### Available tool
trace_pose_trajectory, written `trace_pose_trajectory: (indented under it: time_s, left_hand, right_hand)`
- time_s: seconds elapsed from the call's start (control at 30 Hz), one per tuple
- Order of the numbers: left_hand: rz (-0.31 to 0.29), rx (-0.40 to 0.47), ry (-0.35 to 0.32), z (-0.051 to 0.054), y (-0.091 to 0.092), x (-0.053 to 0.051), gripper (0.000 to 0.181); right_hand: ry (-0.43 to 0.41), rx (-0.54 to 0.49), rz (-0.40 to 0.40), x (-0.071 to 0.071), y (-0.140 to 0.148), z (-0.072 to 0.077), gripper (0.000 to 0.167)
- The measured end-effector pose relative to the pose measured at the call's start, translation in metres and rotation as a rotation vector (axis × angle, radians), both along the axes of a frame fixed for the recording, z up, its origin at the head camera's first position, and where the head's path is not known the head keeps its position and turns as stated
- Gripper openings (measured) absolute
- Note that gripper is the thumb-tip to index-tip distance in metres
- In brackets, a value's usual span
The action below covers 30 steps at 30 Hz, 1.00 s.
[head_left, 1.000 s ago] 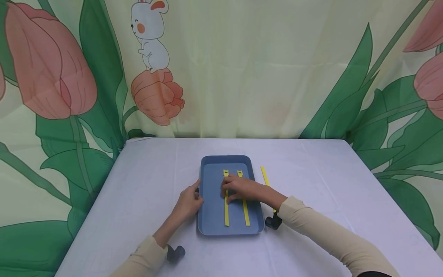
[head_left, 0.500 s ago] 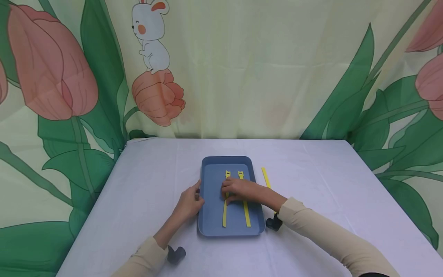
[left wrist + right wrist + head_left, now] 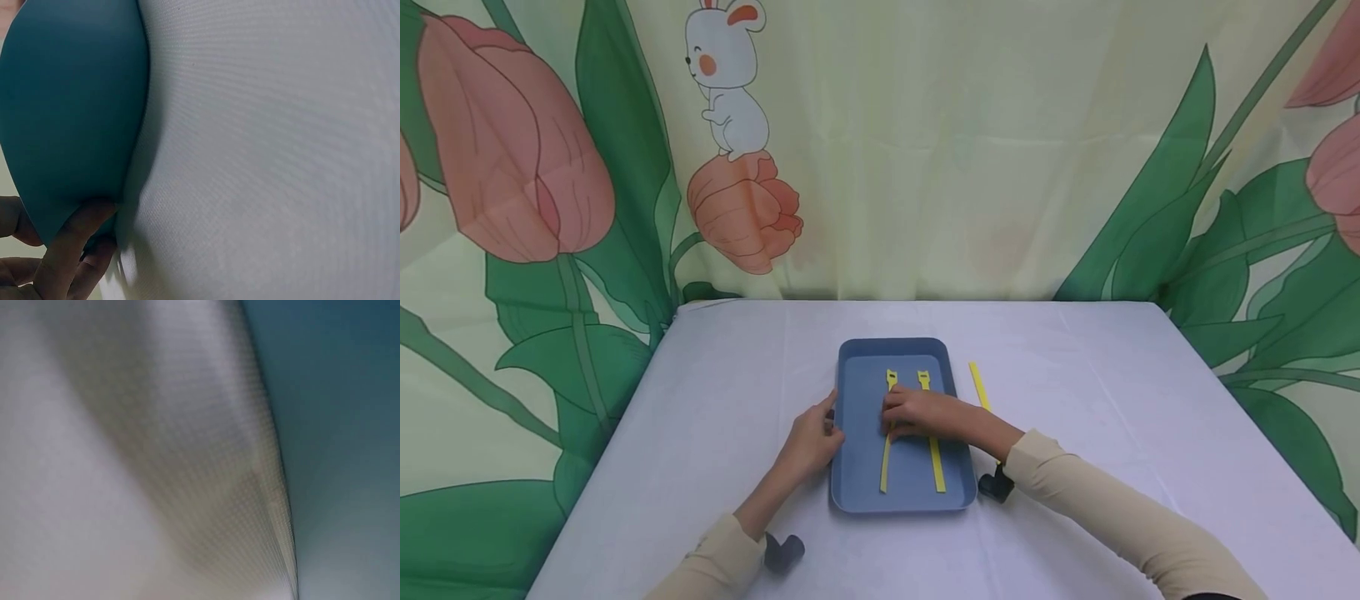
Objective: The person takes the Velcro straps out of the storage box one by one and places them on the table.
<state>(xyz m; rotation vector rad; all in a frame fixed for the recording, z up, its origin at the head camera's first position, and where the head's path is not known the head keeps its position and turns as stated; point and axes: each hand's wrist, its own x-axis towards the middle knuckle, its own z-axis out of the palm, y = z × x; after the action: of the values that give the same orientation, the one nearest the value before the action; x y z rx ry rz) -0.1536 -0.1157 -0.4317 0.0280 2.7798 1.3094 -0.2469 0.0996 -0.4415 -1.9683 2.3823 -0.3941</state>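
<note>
A blue tray [image 3: 859, 471] stands on the white-covered table, with two yellow cable ties [image 3: 937, 468] lying lengthwise in it, slotted heads at the far end. My left hand [image 3: 807, 440] holds the tray's left rim, thumb on the inner side. In the left wrist view its fingers [image 3: 72, 240] lie against the tray's outer wall. Over the tray, my right hand [image 3: 919, 414] pinches the left cable tie [image 3: 884, 468] near its middle; the fingertips hide that part. In the right wrist view only the tray wall [image 3: 344, 456] and cloth show.
A third yellow cable tie [image 3: 978, 385] lies on the white tablecloth [image 3: 1075, 400] just right of the tray, partly beneath the right forearm. A printed curtain [image 3: 917, 150] hangs behind the table. Black wrist cameras [image 3: 784, 552] stick out below both wrists.
The near end of the left cable tie has swung slightly left under my right hand, so it lies more tilted. The left hand stays on the tray rim.
</note>
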Motion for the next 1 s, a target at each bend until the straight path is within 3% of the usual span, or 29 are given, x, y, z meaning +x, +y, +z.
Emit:
trace_pose_trajectory:
  time_s: [0.53, 0.9, 1.0]
  left_hand:
    - [0.007, 0.016, 0.001, -0.0002, 0.0012, 0.0006, 0.065]
    - [0.013, 0.009, -0.003, 0.0002, 0.0019, 0.0001, 0.065]
    - [0.013, 0.006, 0.0, -0.0001, 0.0015, -0.0001, 0.065]
  right_hand:
    - [0.103, 0.026, -0.001, 0.0006, 0.0018, 0.0019, 0.014]
    - [0.187, -0.058, 0.044, -0.0031, 0.0018, 0.0011, 0.012]
    - [0.251, -0.061, 0.039, -0.0025, 0.0014, 0.0053, 0.014]
